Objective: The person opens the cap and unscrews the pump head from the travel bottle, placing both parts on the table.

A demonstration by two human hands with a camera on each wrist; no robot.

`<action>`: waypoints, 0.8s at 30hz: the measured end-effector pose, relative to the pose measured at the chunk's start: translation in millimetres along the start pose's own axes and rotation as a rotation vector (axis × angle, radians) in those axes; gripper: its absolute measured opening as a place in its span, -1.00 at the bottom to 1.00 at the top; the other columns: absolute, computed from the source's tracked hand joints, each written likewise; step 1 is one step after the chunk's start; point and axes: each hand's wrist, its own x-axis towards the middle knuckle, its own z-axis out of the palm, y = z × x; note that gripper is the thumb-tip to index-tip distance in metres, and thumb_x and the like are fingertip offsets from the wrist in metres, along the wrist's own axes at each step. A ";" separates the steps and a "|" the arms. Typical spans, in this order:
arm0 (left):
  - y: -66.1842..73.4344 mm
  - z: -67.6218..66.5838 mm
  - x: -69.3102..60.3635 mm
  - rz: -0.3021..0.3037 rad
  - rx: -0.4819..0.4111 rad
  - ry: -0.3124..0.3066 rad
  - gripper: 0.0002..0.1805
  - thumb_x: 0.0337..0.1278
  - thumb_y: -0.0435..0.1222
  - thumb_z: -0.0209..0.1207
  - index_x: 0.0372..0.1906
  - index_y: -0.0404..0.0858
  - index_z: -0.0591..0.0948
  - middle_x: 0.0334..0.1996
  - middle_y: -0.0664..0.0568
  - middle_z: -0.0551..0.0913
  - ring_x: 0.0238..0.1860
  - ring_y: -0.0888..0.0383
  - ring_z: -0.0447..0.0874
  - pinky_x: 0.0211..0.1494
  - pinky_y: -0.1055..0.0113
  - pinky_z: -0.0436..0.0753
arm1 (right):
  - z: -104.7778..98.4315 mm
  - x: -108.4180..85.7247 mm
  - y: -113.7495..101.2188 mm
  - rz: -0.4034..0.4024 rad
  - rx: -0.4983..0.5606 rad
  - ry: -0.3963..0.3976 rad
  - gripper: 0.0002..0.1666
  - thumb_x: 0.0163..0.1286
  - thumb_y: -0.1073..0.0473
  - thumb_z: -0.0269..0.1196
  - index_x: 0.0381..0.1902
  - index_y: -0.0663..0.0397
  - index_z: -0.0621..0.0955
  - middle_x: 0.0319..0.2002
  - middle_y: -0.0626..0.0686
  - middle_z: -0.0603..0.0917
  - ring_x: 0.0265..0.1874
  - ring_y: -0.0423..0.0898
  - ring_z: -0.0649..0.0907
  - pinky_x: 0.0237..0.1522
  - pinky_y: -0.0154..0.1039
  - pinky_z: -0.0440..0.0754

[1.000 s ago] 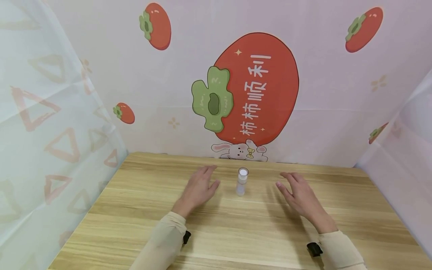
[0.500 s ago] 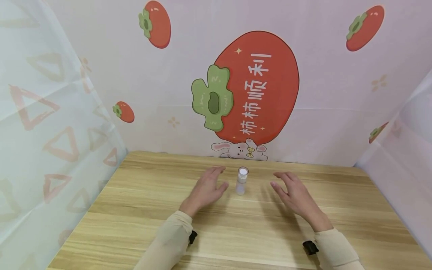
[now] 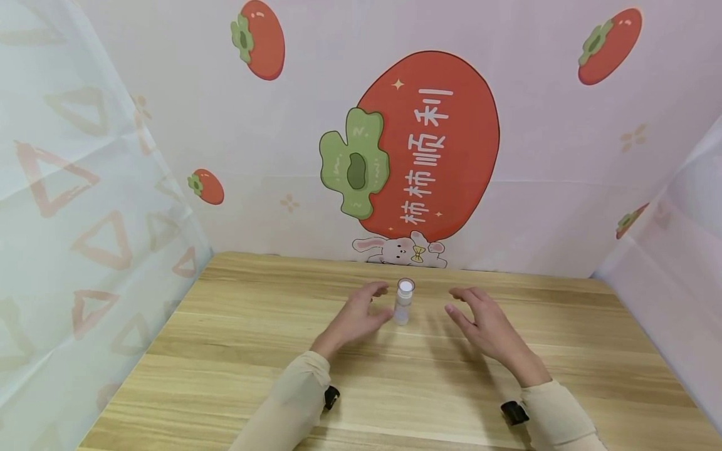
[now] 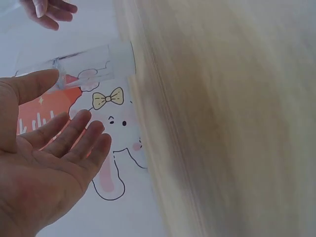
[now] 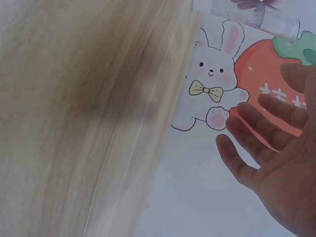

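A small clear bottle (image 3: 403,304) with a whitish top stands upright on the wooden table; its see-through side also shows in the left wrist view, as a clear bottle (image 4: 89,69). My left hand (image 3: 358,316) is just left of it, thumb and fingers spread apart with the palm facing the bottle. A small gap seems to lie between them, though contact at the thumb tip is hard to judge. On the other side, farther off, my right hand (image 3: 491,326) hovers with fingers relaxed and nothing in them. The right wrist view shows its bare palm (image 5: 281,187).
Behind the wooden table (image 3: 214,351) hangs a pale backdrop (image 3: 541,207) printed with persimmons and a rabbit. Fabric side walls (image 3: 84,250) border the left and right. A black wrist device (image 3: 514,413) shows at the right sleeve, another at the left.
My left hand has moved right, close to the bottle. The right hand has shifted a little left toward it. The bottle has stayed in place.
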 end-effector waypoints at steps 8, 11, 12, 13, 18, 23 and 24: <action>0.4 8.1 5.6 -0.026 -0.158 -0.007 -0.40 0.25 -0.37 0.33 0.35 -0.40 0.44 0.23 -0.23 0.55 0.26 -0.14 0.52 0.33 0.03 0.50 | 1.4 1.0 -3.6 -0.009 0.010 -0.010 -0.44 0.55 -0.06 0.19 0.28 0.23 0.53 0.16 0.21 0.60 0.19 0.20 0.56 0.15 0.22 0.55; -0.4 11.7 7.7 -0.046 -0.208 -0.010 -0.42 0.22 -0.40 0.34 0.32 -0.40 0.46 0.20 -0.23 0.56 0.24 -0.17 0.52 0.32 0.00 0.50 | 1.9 1.3 -4.1 -0.011 0.008 -0.013 -0.44 0.55 -0.06 0.19 0.29 0.23 0.53 0.17 0.21 0.60 0.19 0.20 0.56 0.15 0.22 0.54; -0.6 12.8 8.4 -0.049 -0.219 -0.012 -0.42 0.21 -0.41 0.34 0.31 -0.40 0.46 0.19 -0.22 0.56 0.24 -0.17 0.52 0.32 0.00 0.50 | 1.9 1.4 -4.3 -0.010 0.008 -0.014 -0.43 0.55 -0.06 0.19 0.29 0.23 0.53 0.17 0.21 0.60 0.19 0.21 0.56 0.16 0.22 0.54; -0.7 13.8 9.1 -0.053 -0.230 -0.014 -0.42 0.20 -0.42 0.35 0.31 -0.40 0.47 0.18 -0.22 0.56 0.24 -0.18 0.52 0.32 -0.01 0.50 | 1.8 1.6 -4.8 -0.011 0.009 -0.014 -0.43 0.55 -0.06 0.19 0.29 0.23 0.53 0.17 0.20 0.60 0.19 0.21 0.56 0.16 0.22 0.54; -0.4 18.4 12.7 -0.062 -0.253 -0.026 -0.40 0.14 -0.45 0.37 0.30 -0.40 0.47 0.16 -0.19 0.58 0.22 -0.16 0.54 0.32 0.02 0.50 | 1.1 1.5 -6.6 -0.022 0.009 -0.008 -0.43 0.55 -0.07 0.18 0.28 0.25 0.53 0.15 0.22 0.61 0.18 0.23 0.56 0.15 0.24 0.53; 0.6 23.0 17.1 -0.083 -0.254 -0.047 -0.41 0.14 -0.44 0.38 0.29 -0.38 0.49 0.16 -0.15 0.59 0.21 -0.09 0.54 0.32 0.05 0.50 | 0.9 2.4 -8.5 -0.024 0.014 -0.012 -0.43 0.56 -0.07 0.18 0.29 0.24 0.53 0.16 0.22 0.60 0.19 0.22 0.56 0.15 0.23 0.53; 1.1 23.8 17.7 -0.089 -0.255 -0.052 -0.41 0.14 -0.44 0.38 0.28 -0.39 0.49 0.16 -0.15 0.59 0.20 -0.09 0.55 0.31 0.05 0.51 | 0.9 2.6 -8.8 -0.025 0.014 -0.014 -0.43 0.55 -0.07 0.18 0.29 0.23 0.53 0.16 0.22 0.60 0.19 0.22 0.56 0.15 0.23 0.53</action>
